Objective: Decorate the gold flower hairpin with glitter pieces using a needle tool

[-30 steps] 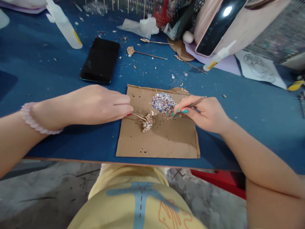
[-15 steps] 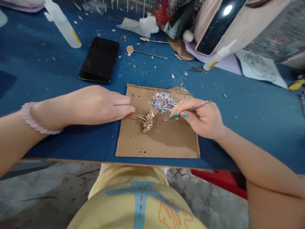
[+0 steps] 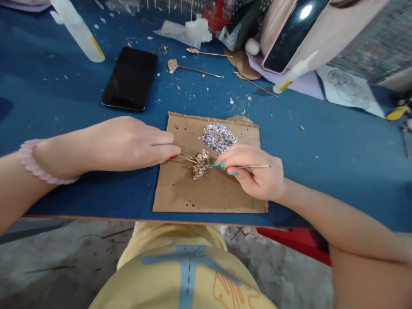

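My left hand [image 3: 135, 143] is closed, pinching the thin stick of a gold, glittering ornament [image 3: 200, 165] held over a cardboard sheet [image 3: 225, 197]. Between the fingers of my right hand [image 3: 254, 171] are metal tweezers [image 3: 257, 166], their tips at the right side of the ornament's head. Whether the tips hold a stone is too small to tell. Just above, a pile of small shiny rhinestones [image 3: 219, 137] in blue, silver and white lies on the cardboard.
A black phone or tablet [image 3: 131, 79] lies at the upper left beside a white bottle [image 3: 80, 32]. Several gold-tipped sticks [image 3: 199, 71] are behind the cardboard. At the upper right are a small glue bottle [image 3: 294, 72] and another phone [image 3: 286, 40] leaning on a pink object.
My right hand has moved left and slightly down, bringing the tweezers from beside the rhinestone pile to the ornament. My left hand still holds the stick. The view has shifted slightly.
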Demonstrator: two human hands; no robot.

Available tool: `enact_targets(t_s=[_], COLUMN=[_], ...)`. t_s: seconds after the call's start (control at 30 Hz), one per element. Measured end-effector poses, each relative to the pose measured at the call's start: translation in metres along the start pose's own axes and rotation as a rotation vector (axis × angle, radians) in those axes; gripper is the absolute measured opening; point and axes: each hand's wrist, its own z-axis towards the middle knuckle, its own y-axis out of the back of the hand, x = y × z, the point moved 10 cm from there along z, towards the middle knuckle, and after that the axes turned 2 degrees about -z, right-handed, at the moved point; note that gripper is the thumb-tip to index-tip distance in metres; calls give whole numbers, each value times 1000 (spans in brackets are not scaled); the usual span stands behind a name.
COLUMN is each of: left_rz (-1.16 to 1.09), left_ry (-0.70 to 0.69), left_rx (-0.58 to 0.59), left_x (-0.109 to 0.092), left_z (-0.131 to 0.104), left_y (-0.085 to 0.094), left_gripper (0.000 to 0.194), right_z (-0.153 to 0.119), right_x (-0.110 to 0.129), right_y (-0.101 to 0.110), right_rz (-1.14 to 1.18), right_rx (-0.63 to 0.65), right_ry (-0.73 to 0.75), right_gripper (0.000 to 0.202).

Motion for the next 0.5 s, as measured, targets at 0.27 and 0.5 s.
enact_targets(t_s=[0.27, 0.5], left_rz=[60, 40], left_ry=[-37, -22], left_rx=[36, 27], left_x=[-3, -3], left_z=[-1, -1], left_y=[-3, -2], left_gripper=[53, 42], right_z=[0, 0], right_x=[1, 2], right_y=[-4, -4], right_rz=[-1, 1], right_rx=[9, 3], right_ry=[26, 35], right_gripper=[16, 12])
